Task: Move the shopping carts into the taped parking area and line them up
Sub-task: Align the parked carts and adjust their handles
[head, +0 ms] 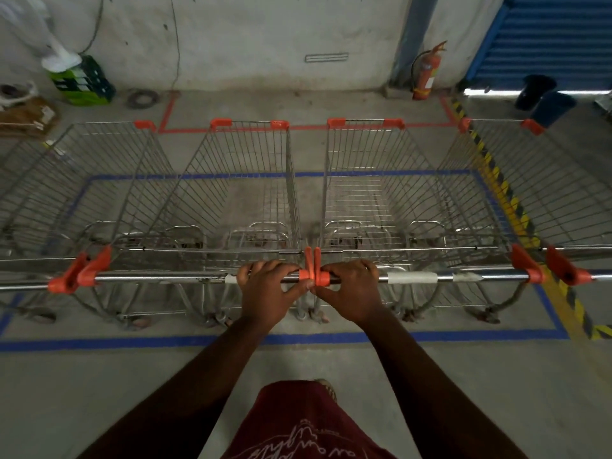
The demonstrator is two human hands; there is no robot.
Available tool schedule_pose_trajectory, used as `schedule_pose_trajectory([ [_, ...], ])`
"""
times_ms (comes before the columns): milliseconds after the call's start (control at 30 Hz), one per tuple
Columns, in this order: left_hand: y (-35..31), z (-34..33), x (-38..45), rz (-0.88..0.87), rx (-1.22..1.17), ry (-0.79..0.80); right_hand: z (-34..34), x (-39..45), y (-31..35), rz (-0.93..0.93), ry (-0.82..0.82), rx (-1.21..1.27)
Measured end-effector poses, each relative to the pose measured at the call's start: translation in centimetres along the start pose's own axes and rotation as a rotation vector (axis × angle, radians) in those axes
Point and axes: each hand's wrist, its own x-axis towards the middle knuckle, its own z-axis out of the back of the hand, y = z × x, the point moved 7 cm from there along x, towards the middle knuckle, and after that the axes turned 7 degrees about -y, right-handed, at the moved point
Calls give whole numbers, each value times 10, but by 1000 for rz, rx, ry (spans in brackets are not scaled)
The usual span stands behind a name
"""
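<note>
Several wire shopping carts with orange corner caps stand side by side inside a blue taped rectangle (430,335) on the concrete floor. My left hand (270,286) is closed over the right end of the handle of the centre-left cart (231,180). My right hand (351,288) is closed over the left end of the handle of the centre-right cart (374,180). The two orange handle ends (314,270) touch between my hands. Another cart (82,180) stands at the left and one more (546,193) at the right, partly out of frame.
A red taped outline (298,128) lies beyond the carts by the wall. A yellow-black hazard stripe (510,200) runs along the right side. A red fire extinguisher (425,72) stands at the wall, a green crate (82,82) at back left, dark bins (543,97) at back right.
</note>
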Motion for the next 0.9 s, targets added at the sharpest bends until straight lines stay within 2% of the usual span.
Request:
schedule_pose_trajectory([
  [100, 5, 4, -1, 22, -90, 55, 2, -6, 7, 16, -6, -127],
  [167, 13, 17, -4, 36, -144, 23, 8, -7, 28, 77, -69, -142],
  [267, 33, 48, -15, 59, -250, -79, 9, -7, 81, 186, -117, -1],
  [367, 63, 80, -30, 37, -340, -171, -4, -8, 141, 258, -56, 254],
  [500, 121, 120, -57, 74, -412, -169, -27, -16, 223, 321, -30, 442],
  [633, 203, 171, -95, 146, -414, -189, -65, -31, 306, 281, -53, 524],
  [733, 265, 209, -124, 170, -361, -264, -106, -44, 363, 238, 18, 619],
  [900, 328, 253, -136, 125, -336, -270, -141, -58, 428, 202, 45, 648],
])
